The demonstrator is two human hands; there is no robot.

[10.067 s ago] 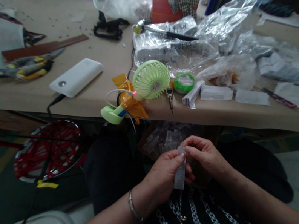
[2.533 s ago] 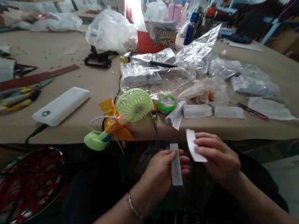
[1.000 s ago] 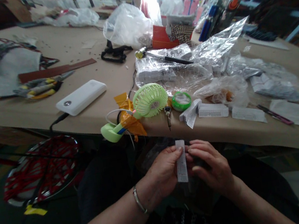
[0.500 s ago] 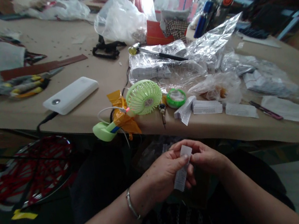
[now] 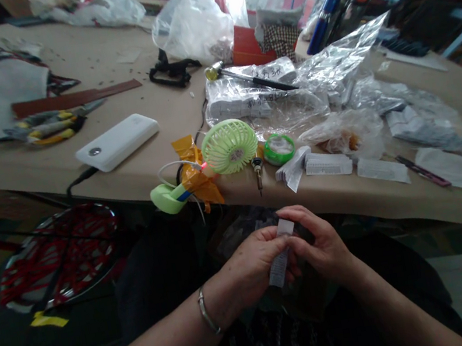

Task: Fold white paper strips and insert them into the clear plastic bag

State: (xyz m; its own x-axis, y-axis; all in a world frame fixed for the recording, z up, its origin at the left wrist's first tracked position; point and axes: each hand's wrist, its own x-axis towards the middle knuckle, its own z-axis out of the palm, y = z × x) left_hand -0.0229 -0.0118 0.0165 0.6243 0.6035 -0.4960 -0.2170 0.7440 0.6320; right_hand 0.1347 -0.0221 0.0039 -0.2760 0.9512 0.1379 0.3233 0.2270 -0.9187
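Your left hand (image 5: 252,261) and right hand (image 5: 318,244) meet, wrists angled inward, pinching a narrow printed paper label (image 5: 279,266) just below the surface (image 5: 333,200).

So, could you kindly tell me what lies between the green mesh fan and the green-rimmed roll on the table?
In the head view, a small pointed tool lies between the green mesh fan and the green-rimmed roll, near the edge of the tan table.
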